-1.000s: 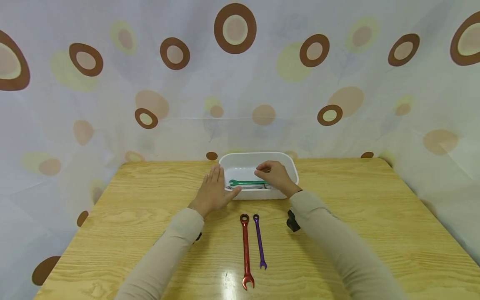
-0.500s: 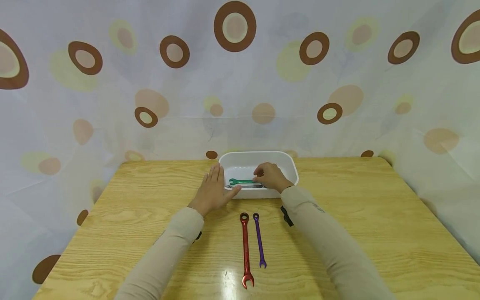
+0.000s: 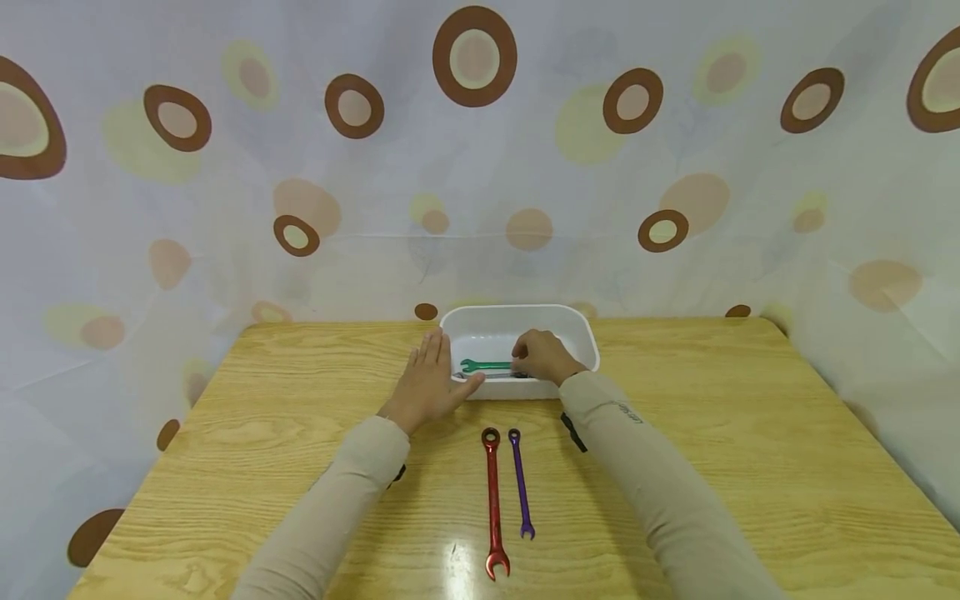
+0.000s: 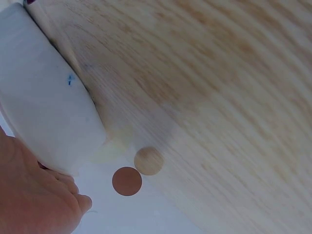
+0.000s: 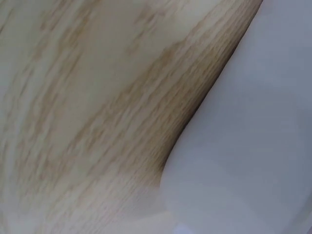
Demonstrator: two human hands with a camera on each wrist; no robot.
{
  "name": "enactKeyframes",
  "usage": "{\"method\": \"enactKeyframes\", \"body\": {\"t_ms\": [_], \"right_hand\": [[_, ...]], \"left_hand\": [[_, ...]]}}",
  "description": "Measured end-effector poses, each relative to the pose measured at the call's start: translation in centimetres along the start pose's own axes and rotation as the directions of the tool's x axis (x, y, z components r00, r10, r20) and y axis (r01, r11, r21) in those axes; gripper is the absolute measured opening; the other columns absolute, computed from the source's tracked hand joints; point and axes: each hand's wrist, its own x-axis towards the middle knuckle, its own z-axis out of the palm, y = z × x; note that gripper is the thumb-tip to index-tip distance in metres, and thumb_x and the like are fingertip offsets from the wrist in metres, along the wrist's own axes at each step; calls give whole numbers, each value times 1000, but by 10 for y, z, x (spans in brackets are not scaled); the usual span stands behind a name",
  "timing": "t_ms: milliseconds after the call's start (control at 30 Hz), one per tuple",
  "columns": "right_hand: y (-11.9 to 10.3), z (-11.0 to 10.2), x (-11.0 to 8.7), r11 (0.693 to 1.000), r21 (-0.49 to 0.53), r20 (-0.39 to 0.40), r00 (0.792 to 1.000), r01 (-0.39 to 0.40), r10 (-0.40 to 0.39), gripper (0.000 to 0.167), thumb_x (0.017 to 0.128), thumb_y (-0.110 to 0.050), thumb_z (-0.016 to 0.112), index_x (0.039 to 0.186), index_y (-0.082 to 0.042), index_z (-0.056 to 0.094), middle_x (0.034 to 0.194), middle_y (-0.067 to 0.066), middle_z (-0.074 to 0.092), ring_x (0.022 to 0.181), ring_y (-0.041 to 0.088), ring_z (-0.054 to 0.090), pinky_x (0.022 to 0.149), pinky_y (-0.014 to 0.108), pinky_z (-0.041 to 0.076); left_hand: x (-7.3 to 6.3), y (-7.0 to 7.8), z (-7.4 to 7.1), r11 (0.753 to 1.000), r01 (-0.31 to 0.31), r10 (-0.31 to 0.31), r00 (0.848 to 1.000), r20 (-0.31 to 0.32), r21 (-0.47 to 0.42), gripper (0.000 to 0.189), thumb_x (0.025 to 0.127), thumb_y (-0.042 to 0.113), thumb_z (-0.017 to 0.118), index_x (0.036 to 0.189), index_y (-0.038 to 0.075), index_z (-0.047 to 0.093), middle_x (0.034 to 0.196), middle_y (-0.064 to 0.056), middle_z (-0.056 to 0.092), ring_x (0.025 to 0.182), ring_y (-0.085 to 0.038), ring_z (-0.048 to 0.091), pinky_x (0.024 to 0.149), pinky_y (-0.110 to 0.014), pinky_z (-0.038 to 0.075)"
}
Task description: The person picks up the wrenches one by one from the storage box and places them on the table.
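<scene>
A white plastic bin [image 3: 525, 389] stands at the back of the table, holding a green combination wrench [image 3: 486, 365] and a silver wrench [image 3: 491, 376] by its near wall. My right hand [image 3: 546, 357] reaches into it over the near rim, curled fingers and thumb pinching the green wrench near its right part, which they hide. Fingers straight, my left hand [image 3: 426, 387] rests against the bin's left side, thumb over the near rim; the left wrist view shows this hand [image 4: 36, 190] beside the bin wall [image 4: 48, 92]. The right wrist view has only bin wall [image 5: 243, 136] and table, no hand.
A red combination wrench [image 3: 492, 500] and a smaller purple one [image 3: 521, 483] lie side by side on the wooden table [image 3: 720, 442], between my forearms. Behind the bin hangs a patterned cloth [image 3: 480, 183] that also closes in both sides.
My right hand has lowered and moved slightly left in the bin, its fingers closing at the green wrench. The left hand and both table wrenches have stayed put.
</scene>
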Motion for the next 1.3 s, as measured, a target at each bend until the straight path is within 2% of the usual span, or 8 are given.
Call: {"method": "enactKeyframes", "body": {"t_ms": [200,400,633,800,1000,1100,1300], "right_hand": [[0,0,-1,1000,-24,-7,1000,7,-8,24,87,-11,69,106,3,69,105,16,68,98,29,63,87,41,51],[0,0,2,999,-44,-23,1000,12,-13,11,85,-6,69,94,0,71,93,12,68,86,24,63,80,36,52],[4,2,11,987,-153,14,999,43,-41,4,86,-3,65,88,0,67,87,10,67,80,23,61,76,36,51],[6,6,15,971,-230,51,997,63,-52,7,85,-2,64,88,2,68,87,12,69,84,26,63,80,37,52],[2,2,11,986,-162,53,998,30,-21,7,86,-2,63,92,2,65,91,12,68,84,25,62,79,37,52],[0,0,8,990,-137,43,999,36,-31,7,86,-2,63,91,1,66,92,12,67,81,24,61,76,37,51],[-2,0,5,982,-187,9,1000,21,-20,10,86,-5,64,92,-6,72,93,9,69,80,23,62,73,40,52]], "left_hand": [[1,0,1,1000,1,-1,1000,3,17,98,93,69,29,151,-6,4,159,-21,0,147,-32,0,118,-46,9],[1,1,-2,1000,0,0,1000,8,15,98,93,70,28,151,-6,4,159,-20,-1,147,-32,-1,118,-45,8],[3,2,-4,1000,-1,1,1000,-3,19,99,93,69,30,150,-7,5,159,-21,0,147,-33,1,118,-46,9],[2,2,-3,1000,-4,4,1000,11,22,99,92,70,29,151,-6,5,159,-21,0,147,-32,1,118,-46,8],[3,2,-3,999,-4,4,1000,-3,34,99,92,71,28,151,-6,6,159,-21,2,147,-32,2,118,-46,10],[3,2,-3,999,3,-3,1000,-5,33,100,92,72,29,151,-6,7,159,-20,2,147,-31,2,118,-46,10],[2,1,-1,999,15,-16,1000,11,37,100,92,72,28,151,-5,5,159,-20,1,147,-31,1,118,-45,8]]}}
